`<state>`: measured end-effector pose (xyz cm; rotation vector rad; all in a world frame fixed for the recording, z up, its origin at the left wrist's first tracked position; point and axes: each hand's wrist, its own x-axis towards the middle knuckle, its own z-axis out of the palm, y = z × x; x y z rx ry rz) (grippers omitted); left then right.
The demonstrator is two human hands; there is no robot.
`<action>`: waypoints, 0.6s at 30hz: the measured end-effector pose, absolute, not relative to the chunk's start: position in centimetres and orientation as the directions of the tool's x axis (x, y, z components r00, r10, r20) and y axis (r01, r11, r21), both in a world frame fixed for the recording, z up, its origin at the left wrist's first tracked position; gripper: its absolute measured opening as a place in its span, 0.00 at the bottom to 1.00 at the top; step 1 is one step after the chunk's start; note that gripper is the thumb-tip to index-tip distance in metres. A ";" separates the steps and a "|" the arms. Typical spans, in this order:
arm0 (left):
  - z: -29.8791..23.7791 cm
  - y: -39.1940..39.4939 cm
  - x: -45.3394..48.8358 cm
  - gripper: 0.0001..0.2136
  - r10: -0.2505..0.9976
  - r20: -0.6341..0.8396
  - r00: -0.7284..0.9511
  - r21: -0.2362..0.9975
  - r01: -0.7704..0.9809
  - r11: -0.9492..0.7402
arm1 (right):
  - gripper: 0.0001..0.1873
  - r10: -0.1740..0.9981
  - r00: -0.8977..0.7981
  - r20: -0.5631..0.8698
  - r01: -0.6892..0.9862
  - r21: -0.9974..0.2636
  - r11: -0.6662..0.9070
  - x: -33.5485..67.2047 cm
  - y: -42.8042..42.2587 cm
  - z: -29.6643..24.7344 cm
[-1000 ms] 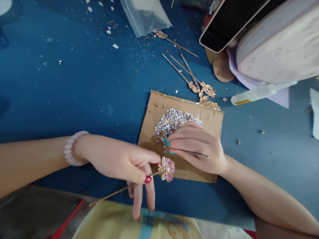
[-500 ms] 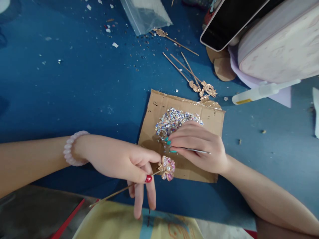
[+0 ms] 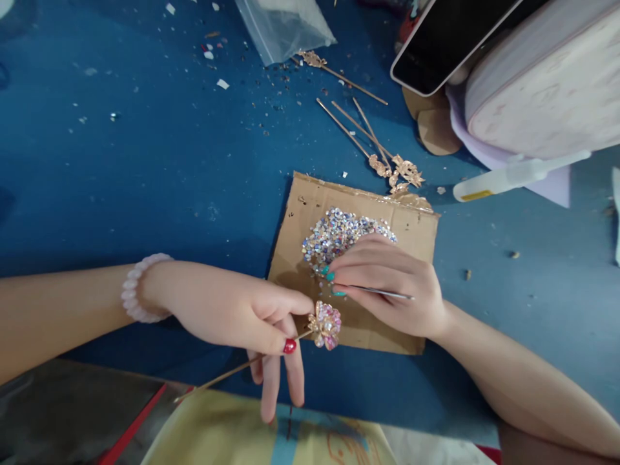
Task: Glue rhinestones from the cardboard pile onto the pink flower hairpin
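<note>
My left hand (image 3: 242, 316) pinches the thin gold stem of a hairpin (image 3: 325, 325) between thumb and fingers. The hairpin's flower head carries pink and clear stones and points right, over the near edge of a cardboard sheet (image 3: 378, 326). My right hand (image 3: 392, 284) is closed on a slim metal tool, apparently tweezers (image 3: 382, 292), whose tip is hidden by the fingers. Those fingertips, with teal nails, are at the near edge of a heap of small shiny rhinestones (image 3: 334, 232) on the cardboard.
Several gold hairpins (image 3: 382, 155) lie beyond the cardboard, one beside a clear plastic bag (image 3: 290, 29). At right are a white glue bottle (image 3: 504, 181), a phone (image 3: 450, 45) and a pale round case (image 3: 547, 84). Small scraps dot the blue table (image 3: 159, 168).
Both hands keep nearly the same position and grip. The right hand has shifted very slightly right; the view has moved a little.
</note>
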<state>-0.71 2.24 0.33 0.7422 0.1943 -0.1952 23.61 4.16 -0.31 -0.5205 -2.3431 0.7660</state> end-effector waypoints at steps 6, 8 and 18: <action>0.3 2.2 -0.7 0.06 -0.108 -0.247 0.963 0.642 0.247 0.726 | 0.02 0.521 -0.731 0.440 0.170 -0.623 0.763 23.9 4.2 -0.3; 0.3 2.1 -0.7 0.07 -0.106 -0.247 0.963 0.641 0.244 0.728 | 0.02 0.516 -0.736 0.437 0.168 -0.621 0.765 24.0 4.1 -0.3; 0.5 2.4 -0.6 0.06 -0.119 -0.269 0.956 0.657 0.273 0.703 | 0.02 0.509 -0.743 0.434 0.163 -0.620 0.767 23.9 4.1 -0.2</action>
